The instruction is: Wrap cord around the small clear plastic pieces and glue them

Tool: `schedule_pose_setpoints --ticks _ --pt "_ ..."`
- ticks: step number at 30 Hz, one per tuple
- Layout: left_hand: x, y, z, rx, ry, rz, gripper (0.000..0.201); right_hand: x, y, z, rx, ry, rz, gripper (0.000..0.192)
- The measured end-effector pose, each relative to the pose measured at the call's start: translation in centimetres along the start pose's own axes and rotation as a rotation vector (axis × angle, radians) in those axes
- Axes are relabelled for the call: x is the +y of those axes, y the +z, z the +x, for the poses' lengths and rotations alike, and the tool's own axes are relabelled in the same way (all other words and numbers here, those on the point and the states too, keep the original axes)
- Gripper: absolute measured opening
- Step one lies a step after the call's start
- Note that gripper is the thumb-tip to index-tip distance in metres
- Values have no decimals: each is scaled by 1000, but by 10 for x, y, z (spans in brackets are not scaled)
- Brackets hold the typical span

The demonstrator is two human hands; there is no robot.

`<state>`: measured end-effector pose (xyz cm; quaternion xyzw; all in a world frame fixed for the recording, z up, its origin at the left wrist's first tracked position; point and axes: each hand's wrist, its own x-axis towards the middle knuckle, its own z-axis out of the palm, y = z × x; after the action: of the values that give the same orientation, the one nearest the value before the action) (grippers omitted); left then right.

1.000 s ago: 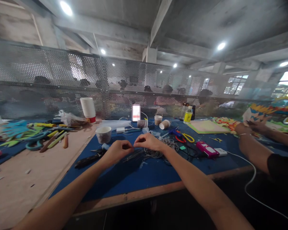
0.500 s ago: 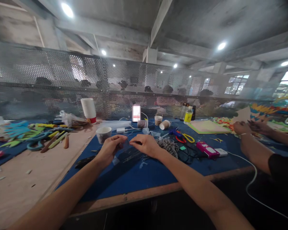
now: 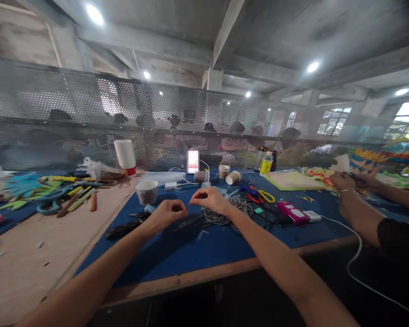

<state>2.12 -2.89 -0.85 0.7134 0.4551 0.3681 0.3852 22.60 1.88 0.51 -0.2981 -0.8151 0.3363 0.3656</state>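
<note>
Over blue matting [image 3: 225,247], left hand [image 3: 167,214] and right hand [image 3: 211,200] both pinch closed, cord tangle [image 3: 225,214] just beside the right.

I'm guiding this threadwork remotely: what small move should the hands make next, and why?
Probably draw the hands apart a little to tension the thread. The left hand and right hand are pinched close together above the cord pile; what they hold is too fine to see.

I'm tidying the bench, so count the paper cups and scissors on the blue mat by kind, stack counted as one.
Paper cups: 4 – stack of white cups, white cup, upright brown cup, tipped brown cup
Scissors: 1 – yellow-and-red scissors
Total: 5
</note>
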Motion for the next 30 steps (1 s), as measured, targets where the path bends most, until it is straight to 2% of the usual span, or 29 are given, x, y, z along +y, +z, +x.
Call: schedule_pose_setpoints --ticks 4,8,11,14,19,24,27,30 --pt "-7 -3 3 133 33 137 15 -8 7 -3 20 -87 -73 23" --pt "-9 -7 5 253 -72 -128 21 -11 15 -6 4 -174 -158 22" --pt "-7 -8 5 272 -141 -378 21 -11 19 -7 0 -183 -185 20" --pt "-4 -9 3 261 -140 -543 18 -11 19 -7 -2 -180 -164 19" --pt "1 -11 -1 207 -103 -647 15 -4 12 -2 -47 -48 -64 25" --pt "6 -7 -2 54 -84 -536 16 1 2 2 -25 61 44 33" --pt "7 -3 -2 1 -65 -335 15 -1 -1 2 -25 89 58 33" --pt "6 -1 -1 13 -24 -81 13 -4 -2 1 -21 77 13 31"
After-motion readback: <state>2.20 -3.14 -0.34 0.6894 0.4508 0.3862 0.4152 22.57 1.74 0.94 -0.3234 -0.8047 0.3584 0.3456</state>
